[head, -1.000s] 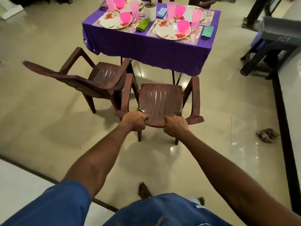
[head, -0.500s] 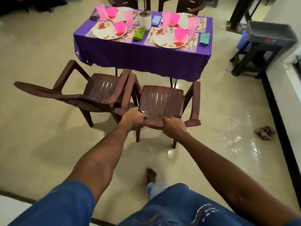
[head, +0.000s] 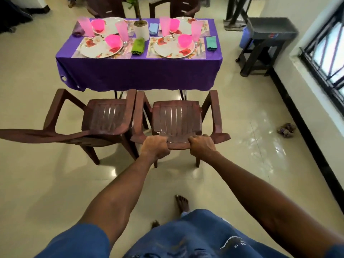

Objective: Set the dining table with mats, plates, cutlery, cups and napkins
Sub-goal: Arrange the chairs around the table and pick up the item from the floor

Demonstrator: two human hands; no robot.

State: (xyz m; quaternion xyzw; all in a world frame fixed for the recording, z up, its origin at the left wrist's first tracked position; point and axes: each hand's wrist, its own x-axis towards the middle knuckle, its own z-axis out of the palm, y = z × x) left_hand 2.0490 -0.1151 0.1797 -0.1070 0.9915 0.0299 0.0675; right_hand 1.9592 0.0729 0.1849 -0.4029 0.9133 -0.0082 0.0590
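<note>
Entry 1, hands. We record the left hand and the right hand both clamped on the top edge of the backrest of a brown plastic chair. The fingers of the left hand are curled tight over the rim; those of the right hand wrap it the same way, knuckles up. Neither hand is slack, and both grasp only the chair back.

Entry 2, seating. The held chair faces the surface, its front edge close to the hanging purple cloth. A 2nd brown chair stands just beside it on the left, armrests nearly touching.

Entry 3, the laid surface. We list 4 floral plates, the 2 nearest being the left plate and the right plate, each on a printed mat. Each plate carries a pink bowl. Tall pink cups stand beside the plates. Cutlery lies beside the right plate, too small for us to sort. Napkins: 1 green between the near plates, 1 teal at the near right corner, 1 blue and 1 purple farther back. A white pot with a plant stands at centre.

Entry 4, floor. A dark bench stands by the right wall.
</note>
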